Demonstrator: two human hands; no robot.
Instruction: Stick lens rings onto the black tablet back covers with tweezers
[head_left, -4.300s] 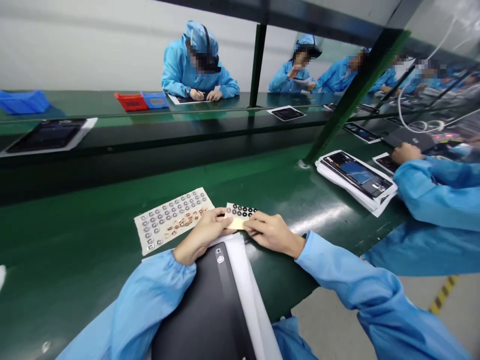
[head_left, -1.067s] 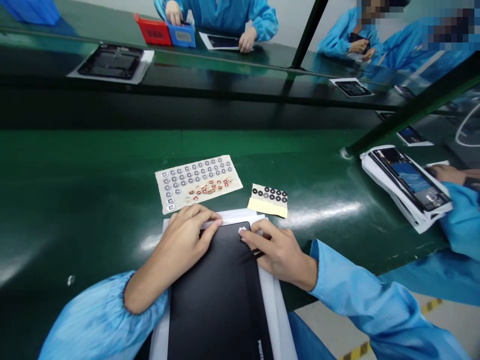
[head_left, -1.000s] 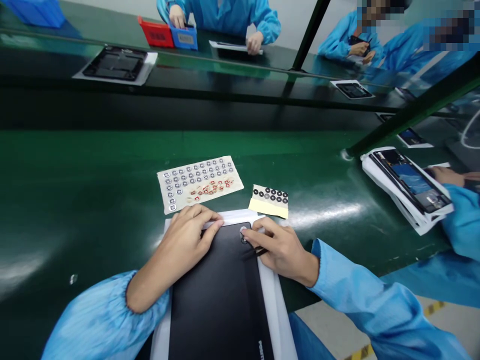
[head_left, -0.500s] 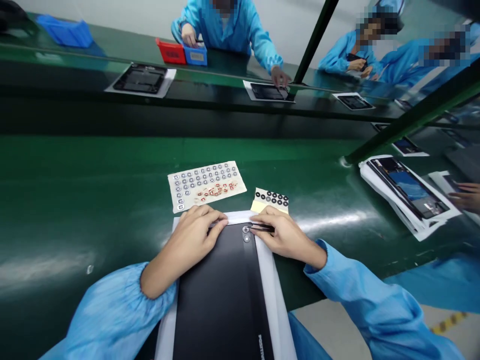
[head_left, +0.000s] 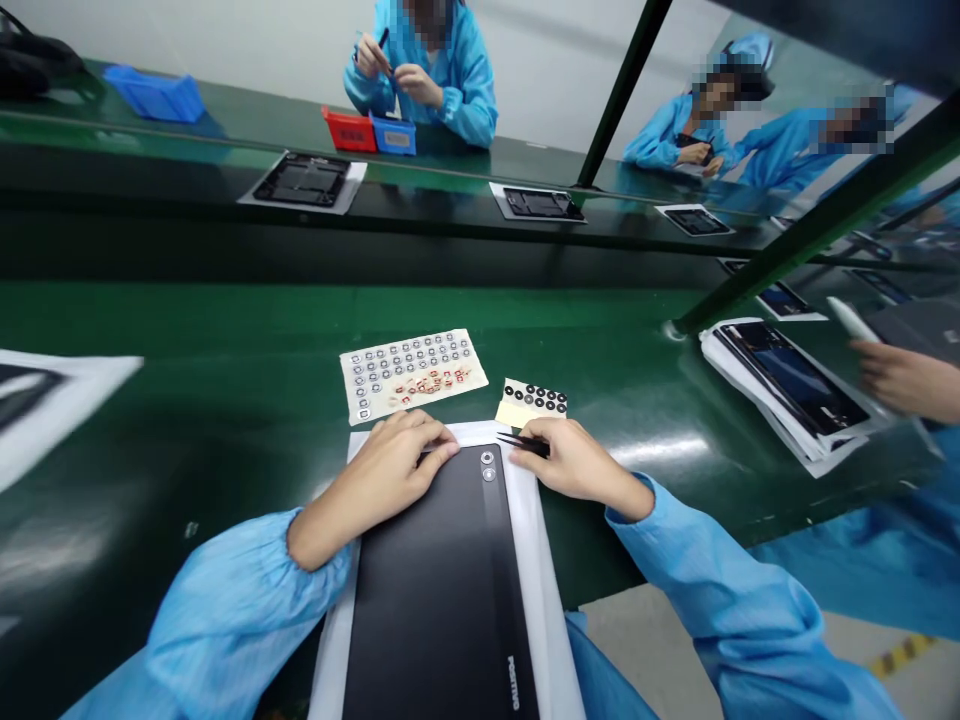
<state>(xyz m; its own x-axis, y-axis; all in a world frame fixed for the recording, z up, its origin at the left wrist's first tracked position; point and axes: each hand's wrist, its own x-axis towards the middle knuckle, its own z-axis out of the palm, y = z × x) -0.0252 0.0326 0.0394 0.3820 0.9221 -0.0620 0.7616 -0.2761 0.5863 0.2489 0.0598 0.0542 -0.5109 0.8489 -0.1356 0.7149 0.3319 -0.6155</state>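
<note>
My left hand (head_left: 379,490) rests on the top edge of a black tablet-like panel (head_left: 439,610), which lies on a white sheet (head_left: 517,560) and carries a printed word near its bottom edge. My right hand (head_left: 576,465) pinches black tweezers (head_left: 525,445), their tips just right of two small metal rings (head_left: 488,465) stuck on the panel. Beyond the hands lie a paper sheet of small rings with red-marked pieces (head_left: 412,375) and a smaller sheet of dark rings on yellow backing (head_left: 531,403).
A green conveyor belt (head_left: 187,340) runs under everything. On the right, a co-worker's hand (head_left: 909,380) holds a white item beside a stacked tablet on white sheets (head_left: 787,385). Across the belt, people in blue coats work near red and blue bins (head_left: 373,133).
My right hand has drawn slightly right, lifting the tweezers away from the rings. The co-worker's hand has risen, now showing a white item. The view has shifted slightly.
</note>
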